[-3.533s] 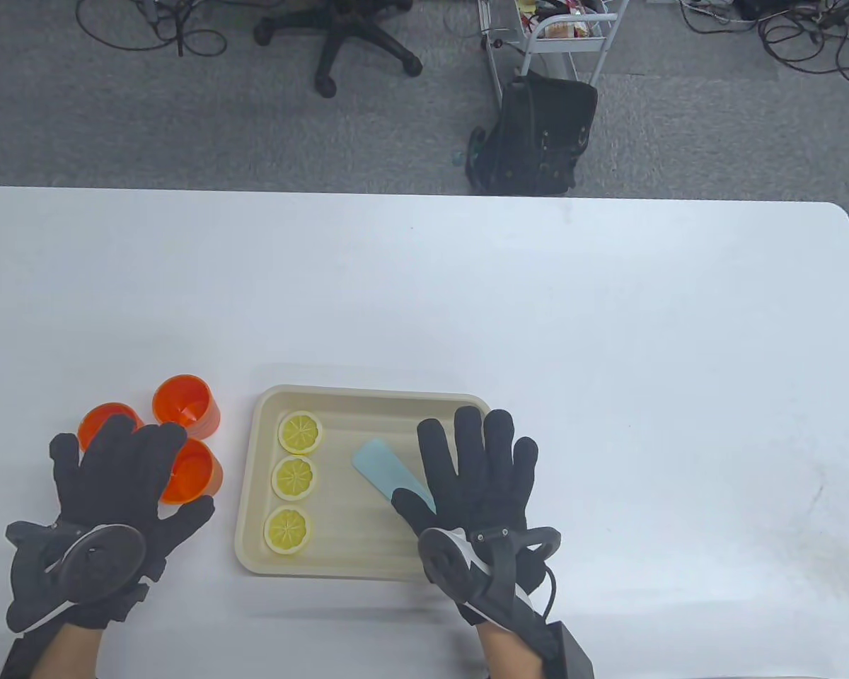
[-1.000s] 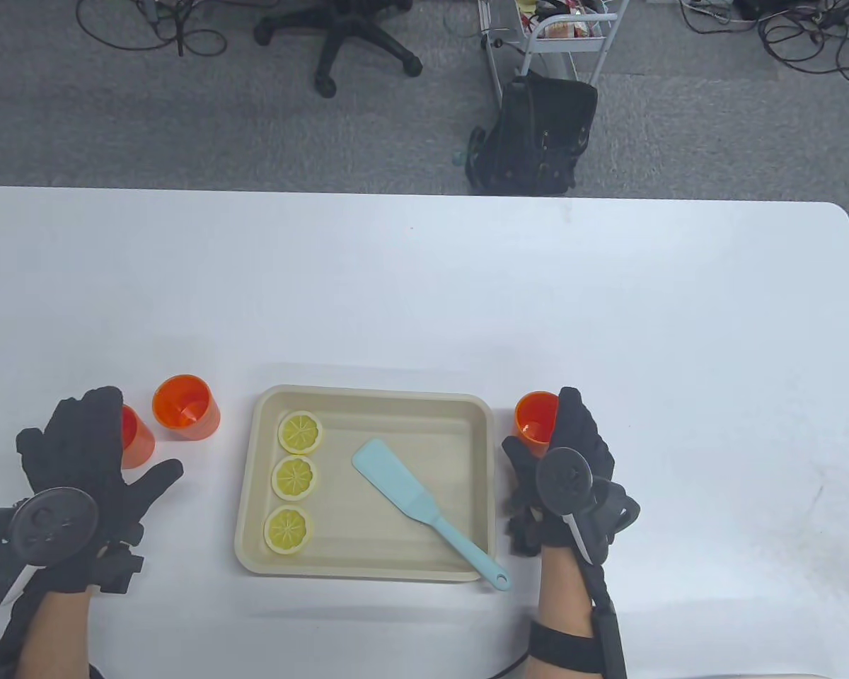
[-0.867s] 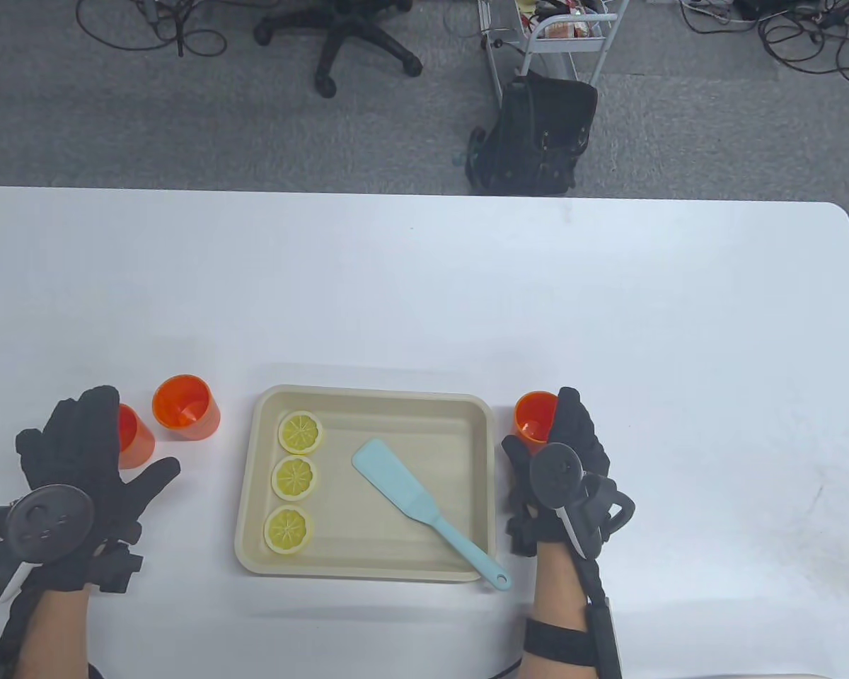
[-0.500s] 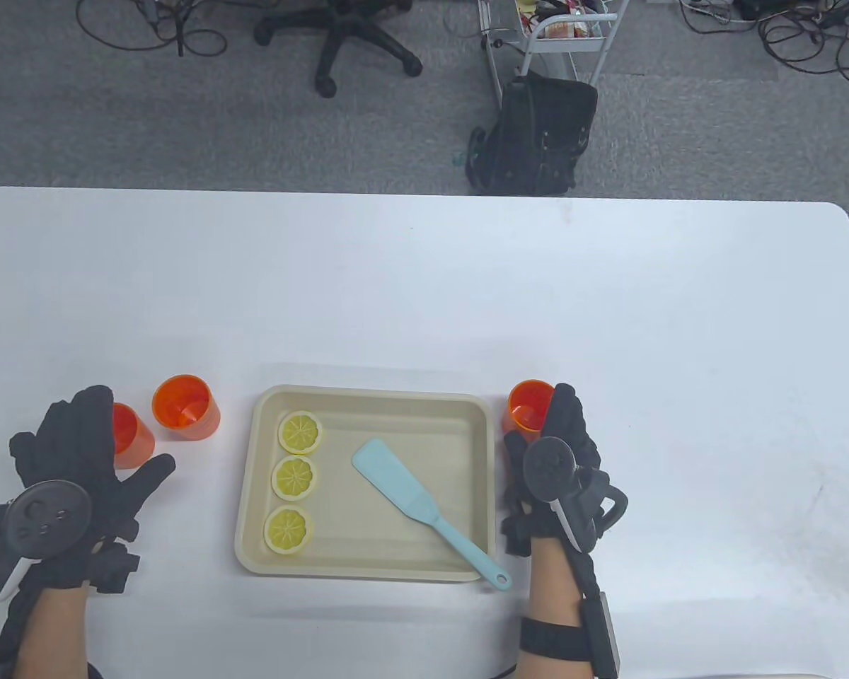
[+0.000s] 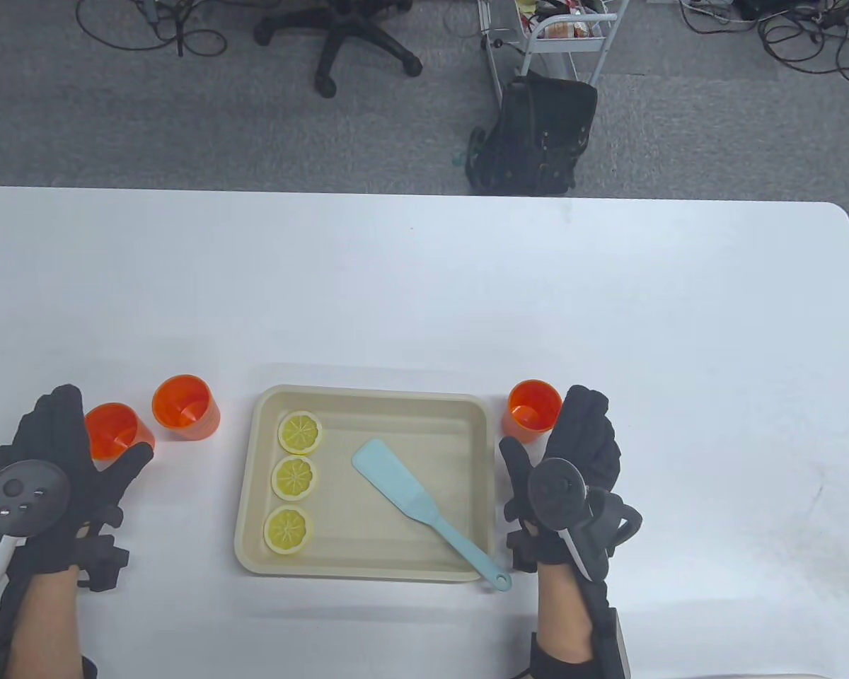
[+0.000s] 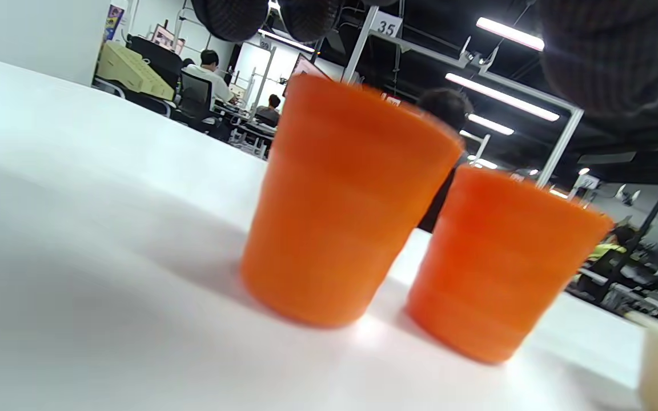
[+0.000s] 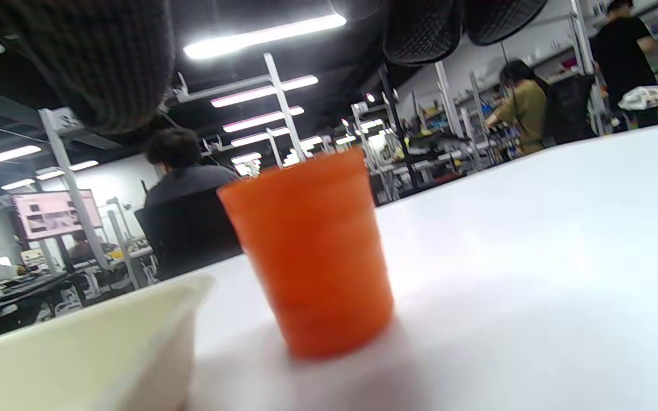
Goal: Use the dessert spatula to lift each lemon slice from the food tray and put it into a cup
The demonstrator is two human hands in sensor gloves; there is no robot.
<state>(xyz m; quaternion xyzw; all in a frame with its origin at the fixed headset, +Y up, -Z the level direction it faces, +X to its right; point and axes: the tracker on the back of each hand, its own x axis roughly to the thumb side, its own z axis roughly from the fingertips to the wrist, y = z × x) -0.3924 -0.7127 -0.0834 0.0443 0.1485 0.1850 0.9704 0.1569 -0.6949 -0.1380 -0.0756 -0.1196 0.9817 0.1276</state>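
A cream food tray (image 5: 368, 571) holds three lemon slices (image 5: 299, 431) (image 5: 294, 477) (image 5: 287, 530) in a column along its left side. A light blue dessert spatula (image 5: 403, 489) lies slantwise in the tray, handle end (image 5: 499, 580) over the near right corner. Two orange cups (image 5: 117, 429) (image 5: 185, 406) stand left of the tray, and both show in the left wrist view (image 6: 346, 194) (image 6: 497, 257). A third orange cup (image 5: 533, 408) (image 7: 312, 251) stands off the tray's far right corner. My left hand (image 5: 67, 449) is open beside the left cups. My right hand (image 5: 573, 445) is open just behind and right of the third cup, apart from it.
The white table (image 5: 608, 297) stretches far and right of the tray. Beyond its far edge are a black bag (image 5: 538, 134), a wire cart (image 5: 559, 35) and an office chair base (image 5: 347, 42) on the floor.
The right hand set an orange cup off the tray's right corner, let go and drew back right. The left hand slid left off the cups. The spatula stayed in the tray.
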